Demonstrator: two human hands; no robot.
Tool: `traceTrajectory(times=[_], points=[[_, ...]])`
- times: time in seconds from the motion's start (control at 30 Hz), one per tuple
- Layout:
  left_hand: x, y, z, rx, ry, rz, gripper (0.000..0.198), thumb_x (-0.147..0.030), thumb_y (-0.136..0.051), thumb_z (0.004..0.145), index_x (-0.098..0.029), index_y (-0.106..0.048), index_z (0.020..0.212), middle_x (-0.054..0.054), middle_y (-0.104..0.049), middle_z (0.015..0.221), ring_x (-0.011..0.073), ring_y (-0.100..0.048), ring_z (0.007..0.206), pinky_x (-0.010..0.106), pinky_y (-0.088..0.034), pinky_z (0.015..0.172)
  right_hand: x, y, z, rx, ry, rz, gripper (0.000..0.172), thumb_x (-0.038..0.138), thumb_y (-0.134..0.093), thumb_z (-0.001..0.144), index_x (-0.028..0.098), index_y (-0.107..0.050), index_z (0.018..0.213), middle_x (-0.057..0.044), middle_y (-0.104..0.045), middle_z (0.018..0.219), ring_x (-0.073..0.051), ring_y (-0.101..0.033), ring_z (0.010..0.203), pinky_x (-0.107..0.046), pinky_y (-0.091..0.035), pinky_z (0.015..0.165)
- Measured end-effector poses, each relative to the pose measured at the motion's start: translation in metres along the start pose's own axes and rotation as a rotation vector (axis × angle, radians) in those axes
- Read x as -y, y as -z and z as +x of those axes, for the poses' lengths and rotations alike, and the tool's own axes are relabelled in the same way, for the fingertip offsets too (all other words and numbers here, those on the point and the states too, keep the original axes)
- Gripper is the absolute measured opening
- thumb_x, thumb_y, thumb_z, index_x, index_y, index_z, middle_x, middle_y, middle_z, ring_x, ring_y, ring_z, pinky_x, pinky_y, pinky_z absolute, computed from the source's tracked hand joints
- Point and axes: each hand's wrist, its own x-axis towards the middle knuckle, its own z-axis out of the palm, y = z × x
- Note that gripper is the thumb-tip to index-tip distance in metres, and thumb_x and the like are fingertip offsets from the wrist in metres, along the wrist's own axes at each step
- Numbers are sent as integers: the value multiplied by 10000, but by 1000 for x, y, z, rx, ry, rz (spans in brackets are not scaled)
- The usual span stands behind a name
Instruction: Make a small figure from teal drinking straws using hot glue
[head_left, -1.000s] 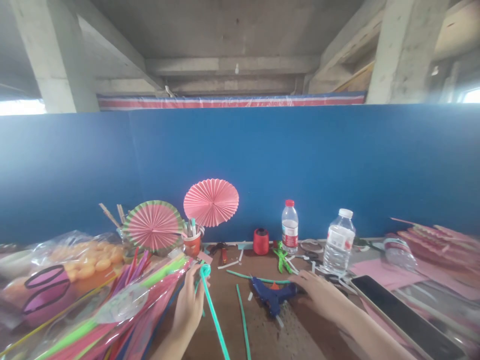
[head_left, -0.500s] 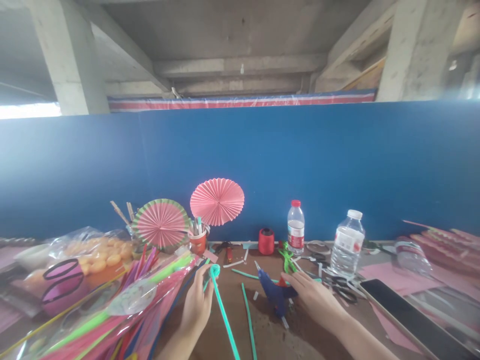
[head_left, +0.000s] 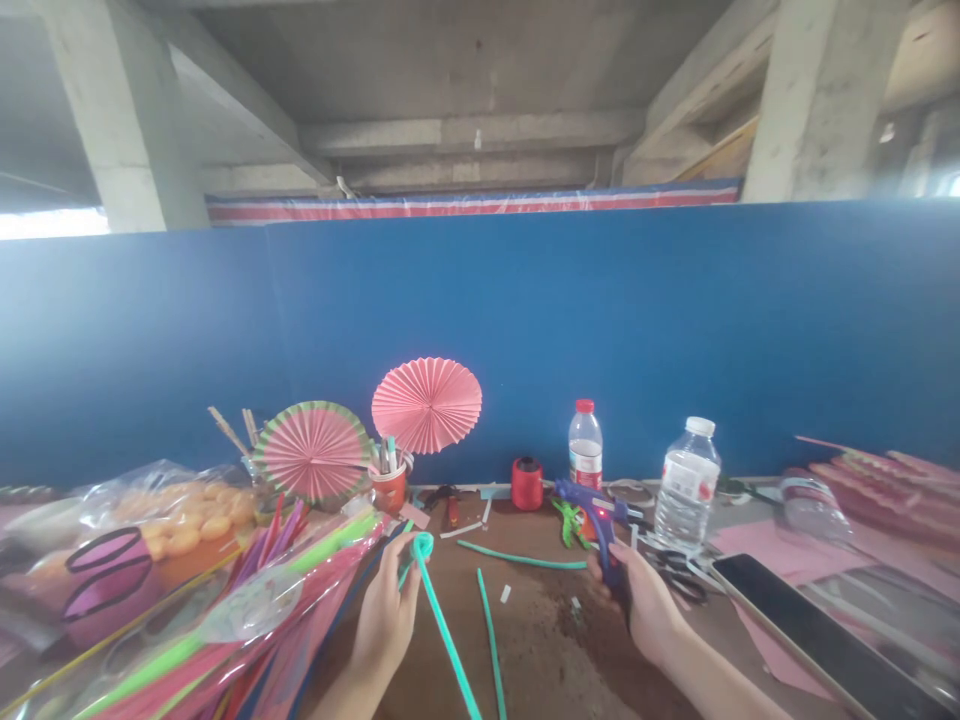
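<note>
My left hand [head_left: 386, 606] pinches a teal pipe cleaner [head_left: 444, 632] whose top end is coiled into a small loop; its long tail runs down toward the table's near edge. In my right hand [head_left: 643, 602] is a blue hot glue gun [head_left: 600, 515], gripped by the handle and lifted off the table, with a small red light glowing on its body. Two more teal pipe cleaners lie on the brown table between my hands: a near-upright one [head_left: 491, 640] and one lying crosswise [head_left: 521, 556]. A bright green twisted figure [head_left: 568, 524] is partly behind the glue gun.
Bagged coloured pipe cleaners [head_left: 247, 600] and a bag of orange balls [head_left: 184, 520] fill the left. Pink paper fans [head_left: 426, 404] stand behind. At right are water bottles [head_left: 686, 490], black scissors [head_left: 686, 578] and a phone [head_left: 817, 630]. A red spool [head_left: 527, 487] sits at the back.
My right hand has closed on the glue gun's handle and raised it from the table, turning it upright. My left hand keeps its hold on the coiled pipe cleaner. The view has shifted slightly.
</note>
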Motion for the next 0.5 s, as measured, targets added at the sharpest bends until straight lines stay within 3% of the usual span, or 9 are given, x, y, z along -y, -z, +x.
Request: traceTrajectory(times=[0.27, 0.5], points=[[-4, 2, -1, 18, -10, 9, 281, -327, -370, 867, -213, -414, 1120, 101, -633, 1028, 234, -622, 931, 413, -483, 805, -5, -5, -5, 113, -139, 274, 117, 285, -468, 675, 190, -443, 738, 51, -446, 541, -52, -330, 376, -146, -162, 340], [-1, 1, -1, 38, -4, -9, 302, -332, -363, 870, -215, -390, 1147, 117, -599, 1090, 247, -585, 1014, 437, -463, 844, -6, -4, -6, 171, -267, 337, 153, 304, -467, 705, 156, -504, 709, 46, -405, 505, -39, -285, 361, -144, -163, 343]])
